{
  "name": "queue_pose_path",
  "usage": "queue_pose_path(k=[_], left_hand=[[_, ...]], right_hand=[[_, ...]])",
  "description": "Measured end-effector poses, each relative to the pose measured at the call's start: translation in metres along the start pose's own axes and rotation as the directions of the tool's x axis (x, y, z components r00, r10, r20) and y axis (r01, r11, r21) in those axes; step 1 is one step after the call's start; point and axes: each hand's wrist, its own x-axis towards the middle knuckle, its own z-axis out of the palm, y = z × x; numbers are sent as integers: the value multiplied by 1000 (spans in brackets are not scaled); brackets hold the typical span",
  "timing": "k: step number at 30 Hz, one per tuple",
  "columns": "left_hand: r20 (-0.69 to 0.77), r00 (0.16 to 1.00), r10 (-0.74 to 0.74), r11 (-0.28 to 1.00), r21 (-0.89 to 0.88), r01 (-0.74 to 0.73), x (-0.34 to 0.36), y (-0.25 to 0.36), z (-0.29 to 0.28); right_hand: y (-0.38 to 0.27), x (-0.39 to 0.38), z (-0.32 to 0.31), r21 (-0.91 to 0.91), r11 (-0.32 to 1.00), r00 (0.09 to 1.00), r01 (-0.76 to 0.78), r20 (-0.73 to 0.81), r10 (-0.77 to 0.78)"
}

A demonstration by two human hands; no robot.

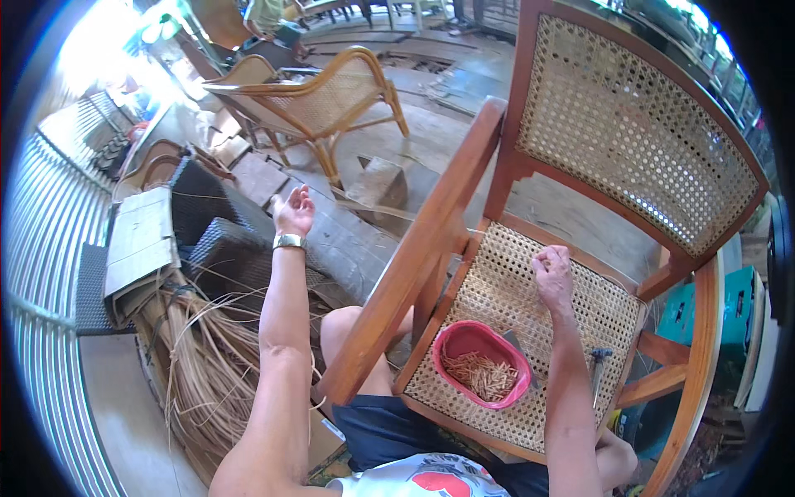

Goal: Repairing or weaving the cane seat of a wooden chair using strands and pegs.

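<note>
A wooden armchair point(451, 217) with woven cane panels stands before me. My right hand point(553, 273) is over its cane seat point(505, 269), fingers curled closed; whatever they may hold is hidden. My left hand point(294, 214), with a watch point(290, 241) at the wrist, reaches out beyond the armrest, palm turned up and fingers loosely bent, apart. I see nothing in it. On the seat sits a pink oval tub point(440, 341) of small wooden pegs point(480, 377). A flat grey blade-like piece point(512, 339) shows by the tub, and a hammer point(598, 364) lies right of my right forearm.
Bundled cane strands point(199, 348) lie at left, near cardboard point(142, 228) and dark woven pieces point(199, 203). Farther off stand a rattan armchair point(319, 103) and a block point(383, 184). A green crate point(733, 311) is at right. Another person point(265, 16) is at the back.
</note>
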Motion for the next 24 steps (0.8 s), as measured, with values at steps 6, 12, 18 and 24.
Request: queue_pose_path(k=[6, 12, 18, 24], left_hand=[[-218, 975, 35, 931, 363, 48, -53, 41, 1], [434, 900, -44, 655, 693, -302, -159, 10, 120], [856, 398, -329, 210, 477, -854, -314, -70, 253], [626, 3, -780, 176, 224, -958, -347, -199, 296]], right_hand=[[-7, -1, -8, -55, 997, 998, -50, 26, 52], [-19, -17, -56, 50, 999, 999, 0, -39, 2], [-40, -79, -129, 148, 989, 995, -11, 99, -3], [-90, -133, -145, 82, 953, 926, -290, 274, 259]])
